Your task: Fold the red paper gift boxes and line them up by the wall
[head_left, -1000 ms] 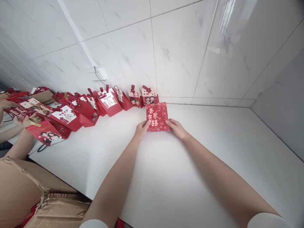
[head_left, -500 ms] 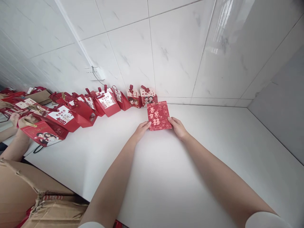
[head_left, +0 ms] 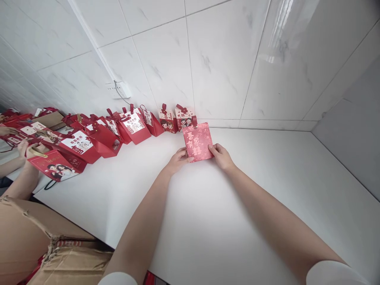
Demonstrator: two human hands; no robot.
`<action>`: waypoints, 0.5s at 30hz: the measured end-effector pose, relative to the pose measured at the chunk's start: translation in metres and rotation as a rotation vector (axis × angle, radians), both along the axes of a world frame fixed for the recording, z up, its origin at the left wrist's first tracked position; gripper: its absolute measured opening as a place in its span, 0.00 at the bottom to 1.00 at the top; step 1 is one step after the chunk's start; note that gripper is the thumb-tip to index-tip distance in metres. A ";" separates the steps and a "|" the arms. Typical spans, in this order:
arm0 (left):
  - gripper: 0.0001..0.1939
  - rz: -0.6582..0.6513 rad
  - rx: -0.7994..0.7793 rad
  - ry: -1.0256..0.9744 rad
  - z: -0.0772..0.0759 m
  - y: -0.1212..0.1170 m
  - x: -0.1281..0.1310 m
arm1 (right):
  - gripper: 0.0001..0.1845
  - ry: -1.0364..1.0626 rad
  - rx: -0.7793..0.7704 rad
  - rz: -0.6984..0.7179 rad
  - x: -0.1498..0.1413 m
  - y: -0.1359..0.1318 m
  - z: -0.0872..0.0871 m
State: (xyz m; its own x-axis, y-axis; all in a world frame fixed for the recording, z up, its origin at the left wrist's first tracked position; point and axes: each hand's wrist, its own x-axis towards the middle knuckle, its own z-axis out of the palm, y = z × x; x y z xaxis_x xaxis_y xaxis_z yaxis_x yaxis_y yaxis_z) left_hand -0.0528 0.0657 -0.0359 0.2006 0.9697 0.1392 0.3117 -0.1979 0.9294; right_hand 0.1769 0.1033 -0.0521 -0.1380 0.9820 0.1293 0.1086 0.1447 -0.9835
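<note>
A flat red gift bag (head_left: 197, 141) with pale printed characters is tilted up off the white table (head_left: 225, 221), its far edge raised. My left hand (head_left: 179, 160) pinches its lower left corner, thumb on top. Its lower right corner is gripped by my right hand (head_left: 220, 156), fingers curled round the edge. Both arms reach forward from the bottom of the view.
A row of assembled red gift bags (head_left: 130, 126) stands along the tiled wall to the left. Another person's hands (head_left: 22, 148) work on a red bag (head_left: 52, 166) at far left. A cardboard box (head_left: 44, 249) sits at the bottom left. A wall socket (head_left: 121, 90) is above the bags.
The red bag lay flat on the table; now both hands have closed on its near corners and tipped it up slightly.
</note>
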 end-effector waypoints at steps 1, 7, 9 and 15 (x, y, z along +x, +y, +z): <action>0.19 -0.006 0.003 0.021 0.000 0.000 -0.001 | 0.26 -0.039 0.003 -0.016 0.000 -0.001 0.001; 0.19 0.047 -0.003 -0.048 0.000 0.003 -0.001 | 0.25 -0.060 -0.020 -0.011 0.002 0.000 0.003; 0.20 0.086 0.025 -0.079 0.001 0.003 0.000 | 0.25 -0.073 -0.006 0.022 0.002 -0.001 0.002; 0.20 0.137 0.103 -0.020 0.004 0.004 0.000 | 0.25 -0.109 0.011 0.101 0.003 0.000 0.000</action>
State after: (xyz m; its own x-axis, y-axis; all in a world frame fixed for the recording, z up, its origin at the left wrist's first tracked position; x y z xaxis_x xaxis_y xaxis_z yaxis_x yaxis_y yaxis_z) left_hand -0.0524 0.0696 -0.0319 0.0639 0.9682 0.2420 0.3238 -0.2495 0.9126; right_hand 0.1803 0.1029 -0.0519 -0.2498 0.9610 0.1187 0.1988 0.1708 -0.9650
